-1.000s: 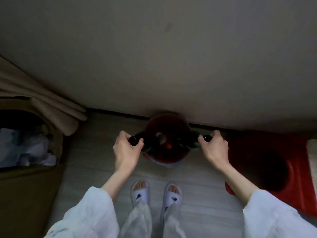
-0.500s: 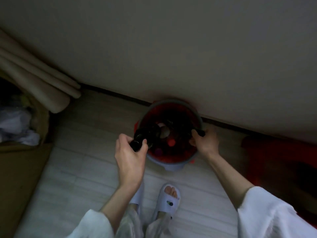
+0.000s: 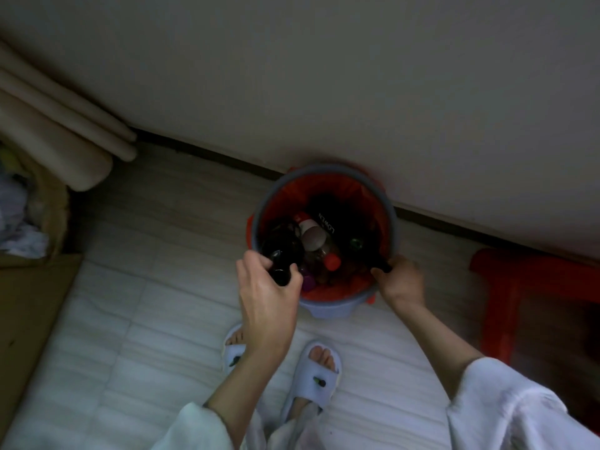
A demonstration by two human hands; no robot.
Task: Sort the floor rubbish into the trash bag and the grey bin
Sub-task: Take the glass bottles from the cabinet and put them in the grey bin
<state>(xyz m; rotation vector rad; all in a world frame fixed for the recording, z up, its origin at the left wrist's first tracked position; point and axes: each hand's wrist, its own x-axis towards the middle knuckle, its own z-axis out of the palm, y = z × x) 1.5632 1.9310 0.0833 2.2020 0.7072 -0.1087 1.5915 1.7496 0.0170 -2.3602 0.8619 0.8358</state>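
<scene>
Pale floorboards meet a plain wall, with rolled beige bedding and a cardboard box on the left, a red stool on the right, and white slippers below. Against the wall stands the grey bin, red-lined and crowded with bottles that block its middle. Left hand grips a dark bottle by the neck, its length tilted base-first into the bin; right hand pinches another dark bottle's neck at the rim, body hidden in shadow

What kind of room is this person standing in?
Probably a room in a home, maybe a bedroom or living room. A grey bin with a red liner sits against the wall, pale curtains hang down to the wood-look floor, and the person wears house slippers.
</scene>
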